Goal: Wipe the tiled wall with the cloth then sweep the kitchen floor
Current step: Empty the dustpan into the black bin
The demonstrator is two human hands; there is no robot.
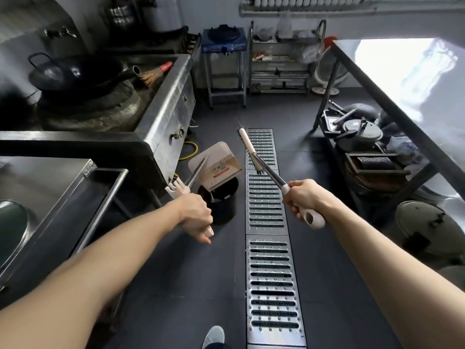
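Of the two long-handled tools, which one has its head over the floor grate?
The broom in the right hand; the dustpan hangs above the black bucket.

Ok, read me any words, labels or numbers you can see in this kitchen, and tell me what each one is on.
No text here can be read.
Dustpan: an orange and white label, print too small to read.
Blue burner stand: white markings on its front panel, blurred.
Package on the lower shelf: blue lettering, too blurred to quote.
Nothing written shows on the broom or the floor drain grate.
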